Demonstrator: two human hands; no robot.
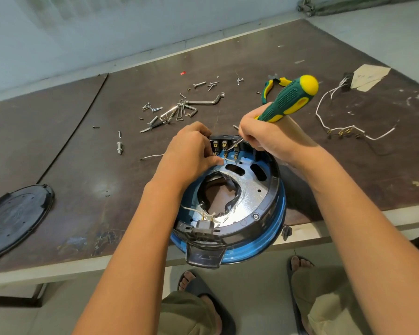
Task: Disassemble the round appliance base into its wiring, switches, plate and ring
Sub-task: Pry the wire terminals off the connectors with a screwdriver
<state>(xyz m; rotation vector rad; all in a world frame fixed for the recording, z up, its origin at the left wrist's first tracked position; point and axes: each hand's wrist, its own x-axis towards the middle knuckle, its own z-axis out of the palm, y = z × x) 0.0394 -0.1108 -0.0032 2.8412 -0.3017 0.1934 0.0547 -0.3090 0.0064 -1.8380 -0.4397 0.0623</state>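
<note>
The round appliance base [271,201], with a blue wall and a black ring, sits at the table's near edge with its shiny metal plate [249,189] facing up. Brass switch terminals [225,148] line its far rim. My left hand [191,151] pinches a white wire [230,160] at those terminals. My right hand [264,139] grips a green and yellow screwdriver [290,97], whose tip touches the terminals. A black plug socket [203,227] with white wires sits at the base's near rim.
On the brown table [82,180] lie loose screws and hex keys [177,110], green-yellow pliers [271,87], a removed white wire harness [344,129] at right and a black round cover [15,216] at left. The base overhangs the table's edge above my feet.
</note>
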